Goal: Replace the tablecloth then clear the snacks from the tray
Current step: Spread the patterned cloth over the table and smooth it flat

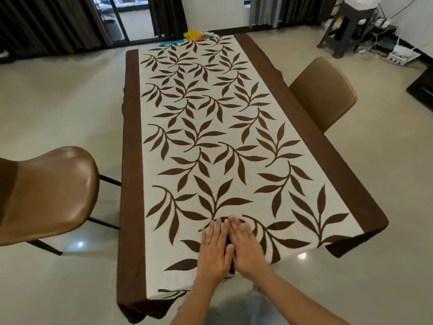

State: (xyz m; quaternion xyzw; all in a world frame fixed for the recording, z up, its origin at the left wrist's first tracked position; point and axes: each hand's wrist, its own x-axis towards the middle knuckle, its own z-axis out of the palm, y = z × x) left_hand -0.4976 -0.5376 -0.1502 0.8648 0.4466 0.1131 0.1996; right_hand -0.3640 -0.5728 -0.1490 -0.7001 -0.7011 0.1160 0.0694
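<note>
Tablecloth (210, 141) stretching lengthwise away, left hand (214, 253), right hand (246, 248) flat atop

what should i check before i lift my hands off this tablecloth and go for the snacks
1. Leaf-print tablecloth lies flat, no big wrinkles: ok.
2. Left hand and right hand flat on it, holding nothing: ok.
3. Brown borders hang over both long sides: ok.
4. Far end covered: cannot tell; a yellow packet and a teal item lie there.
5. Tray located: not ok, none in view.
</note>
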